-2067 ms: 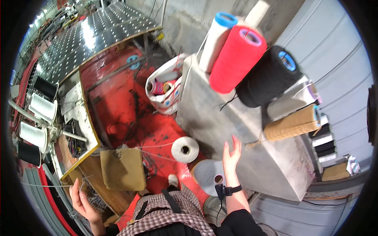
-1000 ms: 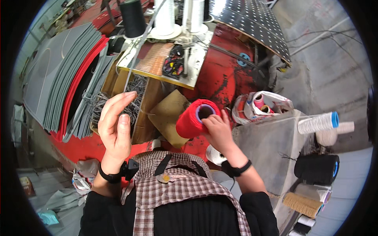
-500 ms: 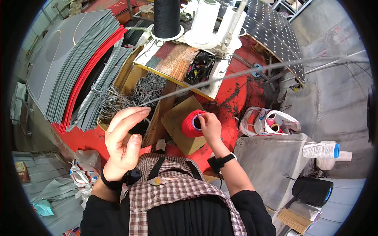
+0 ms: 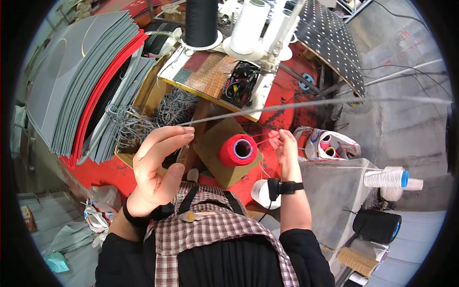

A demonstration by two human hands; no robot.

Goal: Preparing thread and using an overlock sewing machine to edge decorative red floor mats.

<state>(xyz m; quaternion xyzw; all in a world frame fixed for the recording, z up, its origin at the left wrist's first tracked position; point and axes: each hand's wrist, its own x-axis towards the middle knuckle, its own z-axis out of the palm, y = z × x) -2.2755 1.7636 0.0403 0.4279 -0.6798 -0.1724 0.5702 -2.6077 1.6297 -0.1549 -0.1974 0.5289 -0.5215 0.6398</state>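
Note:
A red thread cone (image 4: pixel 234 150) with a pale purple core stands on a brownish square board (image 4: pixel 210 136) in front of me. My right hand (image 4: pixel 286 148), right of the cone, pinches a red thread (image 4: pixel 266 139) that leads back to it. Left of the cone, my left hand (image 4: pixel 160 167) is raised with fingers stretched and thumb apart. A grey cord (image 4: pixel 267 109) slants across from the far right and reaches the fingertips of this hand. Whether it rests on them or passes behind them is hidden.
Tangled grey cord (image 4: pixel 174 107) fills a cardboard box beyond my left hand. Stacked grey and red sheets (image 4: pixel 81 95) stand at left. A small table (image 4: pixel 203 71) bears black and white cones. At right are a grey block (image 4: pixel 330 191) and a bag of cones (image 4: pixel 334 146).
My right hand has left the top of the red cone and moved right, drawing red thread out. A white cone shows by my right wrist. My left hand has shifted slightly right.

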